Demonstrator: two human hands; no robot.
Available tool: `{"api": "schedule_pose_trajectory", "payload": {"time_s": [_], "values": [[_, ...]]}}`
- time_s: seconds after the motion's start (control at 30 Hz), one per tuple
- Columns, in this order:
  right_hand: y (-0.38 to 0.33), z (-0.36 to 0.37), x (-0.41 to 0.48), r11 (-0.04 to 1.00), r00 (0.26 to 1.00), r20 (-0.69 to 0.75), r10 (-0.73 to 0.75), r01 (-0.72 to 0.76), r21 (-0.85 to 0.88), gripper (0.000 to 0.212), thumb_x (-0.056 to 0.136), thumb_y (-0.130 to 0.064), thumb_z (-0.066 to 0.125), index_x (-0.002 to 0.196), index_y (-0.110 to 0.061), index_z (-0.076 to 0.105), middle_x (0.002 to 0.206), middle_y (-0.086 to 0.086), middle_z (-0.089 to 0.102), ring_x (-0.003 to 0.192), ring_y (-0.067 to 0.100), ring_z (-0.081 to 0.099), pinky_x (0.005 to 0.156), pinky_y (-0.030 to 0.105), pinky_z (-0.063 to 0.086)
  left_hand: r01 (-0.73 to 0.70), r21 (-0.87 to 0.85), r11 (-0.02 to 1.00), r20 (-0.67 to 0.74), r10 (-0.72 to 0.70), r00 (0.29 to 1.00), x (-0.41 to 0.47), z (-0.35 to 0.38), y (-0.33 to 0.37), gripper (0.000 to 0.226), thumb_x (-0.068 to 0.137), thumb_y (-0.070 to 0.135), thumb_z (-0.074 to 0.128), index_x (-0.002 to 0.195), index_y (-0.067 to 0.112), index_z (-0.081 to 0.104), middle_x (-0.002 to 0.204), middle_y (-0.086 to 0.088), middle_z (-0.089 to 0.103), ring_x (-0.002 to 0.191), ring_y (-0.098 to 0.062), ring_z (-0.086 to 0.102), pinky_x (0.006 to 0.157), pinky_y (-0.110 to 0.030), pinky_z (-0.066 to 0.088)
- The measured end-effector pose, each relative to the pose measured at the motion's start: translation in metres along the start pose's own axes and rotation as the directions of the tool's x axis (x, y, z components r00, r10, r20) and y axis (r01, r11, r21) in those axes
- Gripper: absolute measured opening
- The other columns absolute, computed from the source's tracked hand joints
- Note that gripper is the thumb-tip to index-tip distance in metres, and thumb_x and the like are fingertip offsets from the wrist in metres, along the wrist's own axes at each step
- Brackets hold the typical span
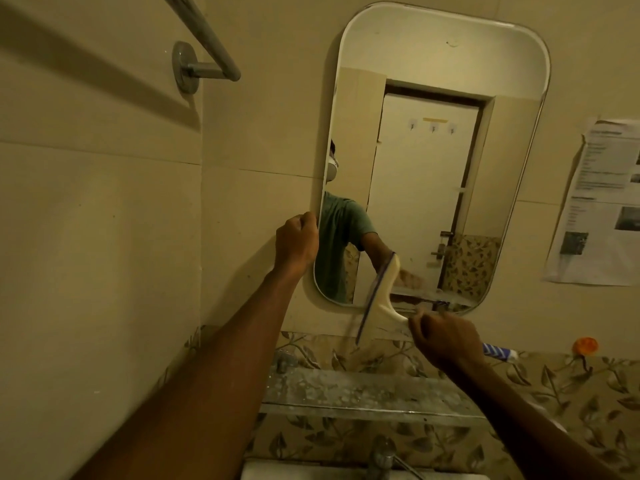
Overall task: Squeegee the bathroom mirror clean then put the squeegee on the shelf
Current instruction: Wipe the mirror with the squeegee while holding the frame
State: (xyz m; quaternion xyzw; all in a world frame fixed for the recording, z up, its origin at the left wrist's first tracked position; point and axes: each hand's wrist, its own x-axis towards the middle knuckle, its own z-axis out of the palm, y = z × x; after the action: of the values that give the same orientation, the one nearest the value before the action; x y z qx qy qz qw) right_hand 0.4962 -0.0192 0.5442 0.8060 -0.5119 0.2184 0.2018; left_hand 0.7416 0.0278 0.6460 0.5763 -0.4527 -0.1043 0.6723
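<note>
Two steps make this task, and I judge that I am inside the first one, near its lower end. My right hand is clenched around the handle of the cream-white plastic squeegee with a dark rubber blade. The tool stands out to the left of this hand and a little above it, with its blade running steeply, almost upright. The upper part of the blade lies over the bottom of the tall rounded-corner wall mirror, and the lower part already hangs past the bottom edge, over the tiled wall. I cannot tell if the rubber is really touching the glass.

My left hand is closed like a fist against the left edge of the mirror, as if it steadies the frame. Whether the fingers hook the edge or only press on it, I cannot tell.

The glass above the squeegee looks clear, with no streaks that I can see, so most of the wiping seems done, but the light is dim and I am not sure.

What is left: finishing the low strip, then the placing. The long glass shelf with white stains is below my right hand, near it, and the squeegee is not yet on it.
</note>
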Motion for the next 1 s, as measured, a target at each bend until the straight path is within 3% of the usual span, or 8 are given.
{"api": "schedule_pose_trajectory", "payload": {"time_s": [0.1,0.2,0.37,0.5,0.6,0.7,0.77,1.0], "values": [[-0.041,-0.01,0.013,0.993,0.992,-0.104,-0.067,0.076,0.088,0.039,0.098,-0.036,0.038,0.064,-0.025,0.052,0.044,-0.008,0.034,0.033,0.004,0.028,0.034,0.019,0.024,0.005,-0.018,1.0,-0.018,-0.006,1.0,0.0,0.0,0.0,0.044,0.097,0.031,0.036,0.091,0.0,0.066,0.092,-0.023,0.07,0.086,-0.036,0.067,0.081,-0.048,0.057],[-0.059,-0.01,0.025,0.985,0.992,-0.106,-0.068,0.084,0.15,0.044,0.099,-0.035,0.034,0.063,-0.022,0.056,0.051,-0.007,0.046,0.038,0.008,0.04,0.039,0.022,0.036,0.007,-0.032,0.999,-0.031,-0.008,0.999,-0.002,0.002,-0.002,0.04,0.098,0.03,0.036,0.087,0.006,0.065,0.093,-0.022,0.07,0.089,-0.037,0.067,0.085,-0.051,0.056],[-0.007,0.001,0.016,0.987,0.998,0.022,0.061,-0.063,0.146,0.042,0.099,-0.034,0.031,0.065,-0.023,0.053,0.056,-0.005,0.048,0.047,0.01,0.047,0.044,0.021,0.037,-0.008,-0.062,0.998,-0.044,0.005,0.999,-0.004,0.003,-0.006,0.035,0.099,0.028,0.034,0.077,0.018,0.061,0.095,-0.02,0.071,0.091,-0.035,0.067,0.087,-0.051,0.055],[0.024,-0.002,0.001,0.981,0.983,0.032,0.179,-0.181,0.07,0.045,0.1,-0.033,0.029,0.067,-0.02,0.057,0.055,-0.006,0.048,0.047,0.007,0.045,0.043,0.019,0.029,-0.007,-0.058,0.998,-0.047,0.004,0.999,-0.003,0.003,-0.007,0.04,0.099,0.027,0.036,0.087,0.003,0.066,0.093,-0.025,0.07,0.09,-0.04,0.067,0.084,-0.052,0.055],[0.008,-0.004,-0.001,0.994,0.996,-0.005,0.092,-0.091,0.062,0.043,0.1,-0.036,0.029,0.069,-0.023,0.055,0.052,-0.006,0.046,0.044,0.009,0.044,0.042,0.019,0.032,-0.003,-0.046,0.999,-0.035,0.001,0.999,-0.002,0.003,-0.007,0.041,0.099,0.027,0.036,0.088,0.002,0.066,0.091,-0.025,0.07,0.089,-0.04,0.067,0.082,-0.051,0.055],[-0.041,-0.006,0.011,0.992,0.993,-0.085,-0.08,0.087,0.089,0.041,0.099,-0.038,0.035,0.061,-0.027,0.048,0.044,-0.007,0.034,0.035,0.005,0.029,0.037,0.019,0.02,0.02,-0.05,0.999,-0.009,-0.021,1.0,-0.003,0.0,-0.004,0.038,0.098,0.031,0.034,0.08,0.015,0.064,0.092,-0.019,0.072,0.088,-0.033,0.068,0.086,-0.05,0.056],[-0.071,-0.012,0.024,0.986,0.984,-0.127,-0.124,0.136,0.098,0.046,0.099,-0.036,0.037,0.057,-0.023,0.054,0.041,-0.008,0.029,0.033,0.004,0.026,0.037,0.019,0.019,0.032,-0.056,0.998,0.011,-0.031,0.999,-0.003,-0.002,-0.004,0.039,0.095,0.034,0.033,0.079,0.018,0.065,0.092,-0.016,0.072,0.088,-0.031,0.068,0.087,-0.051,0.055],[-0.038,0.0,0.029,0.979,1.0,0.014,-0.015,0.012,0.202,0.043,0.099,-0.037,0.03,0.061,-0.025,0.047,0.055,-0.006,0.046,0.046,0.008,0.043,0.045,0.022,0.034,0.062,-0.066,0.996,0.055,-0.059,0.997,-0.004,-0.004,0.0,0.04,0.093,0.039,0.032,0.077,0.022,0.063,0.095,-0.017,0.072,0.091,-0.031,0.068,0.089,-0.051,0.055]]}}
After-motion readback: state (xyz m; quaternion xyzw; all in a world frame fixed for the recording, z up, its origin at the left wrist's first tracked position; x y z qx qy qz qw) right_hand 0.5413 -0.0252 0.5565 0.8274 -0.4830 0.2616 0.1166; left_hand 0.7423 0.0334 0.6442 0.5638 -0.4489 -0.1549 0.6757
